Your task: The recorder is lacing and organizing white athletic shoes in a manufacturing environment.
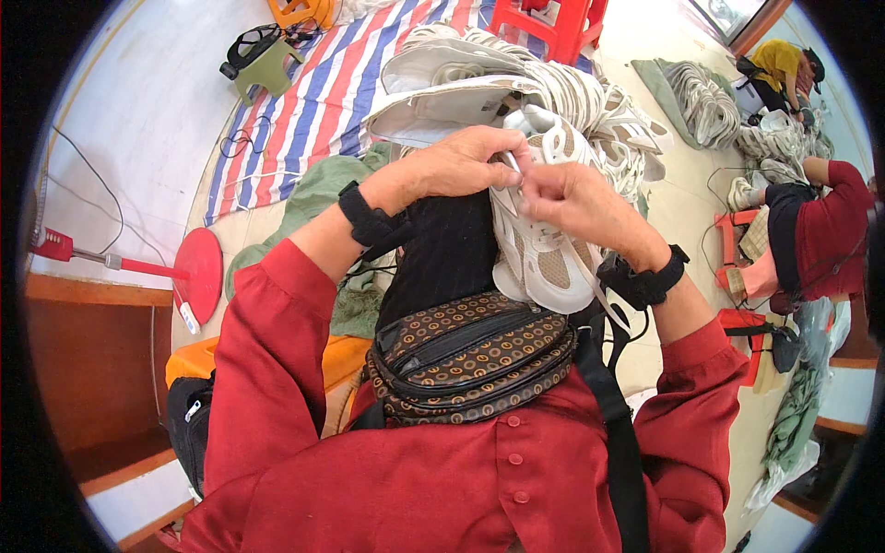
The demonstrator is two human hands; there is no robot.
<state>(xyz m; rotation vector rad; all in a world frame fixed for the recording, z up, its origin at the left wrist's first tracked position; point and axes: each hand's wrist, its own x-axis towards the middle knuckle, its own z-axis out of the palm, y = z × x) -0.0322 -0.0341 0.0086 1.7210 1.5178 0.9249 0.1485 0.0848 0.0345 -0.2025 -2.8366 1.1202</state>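
A white and beige sneaker [544, 249] rests on my lap, toe toward me. My left hand [461, 161] and my right hand [572, 198] meet above its upper part, both pinching a thin white shoelace [513, 164] near the eyelets. A loose lace end [604, 300] hangs down by my right wrist. Both wrists wear black bands. A brown patterned waist bag [470, 355] lies across my belly just below the shoe.
A heap of similar white sneakers [516, 83] lies just beyond my hands on a striped mat [313, 101]. A red stool [553, 23] stands behind it. Two other people sit at the right with more shoes [710, 101]. A red fan base [198, 267] is at left.
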